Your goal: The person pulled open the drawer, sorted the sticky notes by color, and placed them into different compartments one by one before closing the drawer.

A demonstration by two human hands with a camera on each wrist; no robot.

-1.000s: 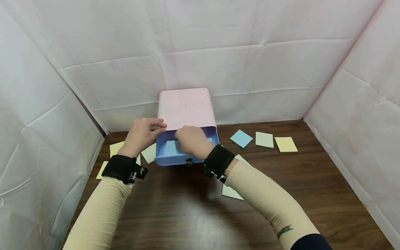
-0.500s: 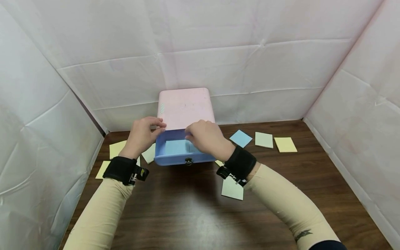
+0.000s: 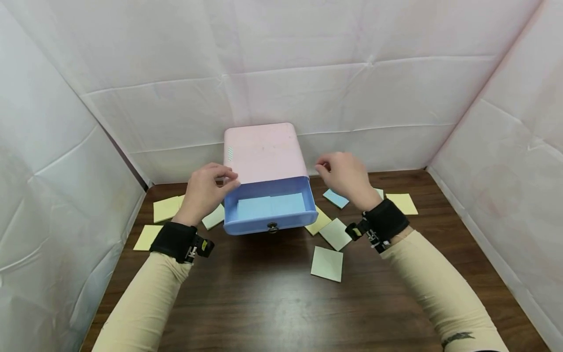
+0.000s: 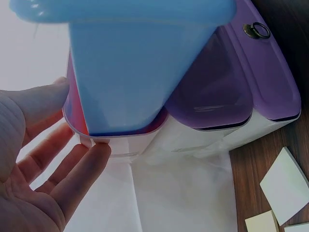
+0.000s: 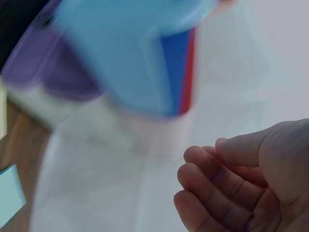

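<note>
Dark wood-grain tabletop (image 3: 264, 303): bears all items listed.

Pale green square sticky-note pad (image 3: 327, 264): nearest item, lying flat, apart from the rest.

Loose paper pads, yellow and green: some (image 3: 166, 209) left of the cabinet, others (image 3: 335, 233) at its right front corner. One blue pad (image 3: 336, 198) lies below the right hand.

Blue plastic drawer (image 3: 269, 214) with small metal ring pull (image 3: 272, 227): drawn out at the cabinet's front; flat blue sheets (image 3: 270, 205) line its floor. Judged light, stiff and smooth-walled, likely to slide freely; best taken by the ring pull or the front lip.

Left hand (image 3: 204, 192): fingers nearly straight, fingertips (image 4: 99, 151) touching the cabinet's left front corner, clasping nothing.

Right hand (image 3: 345, 177): raised in the air beside the cabinet's right side, fingers loosely curled (image 5: 217, 193), holding nothing.

Pink rounded plastic desktop cabinet (image 3: 263, 152): at the table's rear centre, against the creased white sheet backdrop (image 3: 308, 73). Judged light enough to shift unless steadied.
</note>
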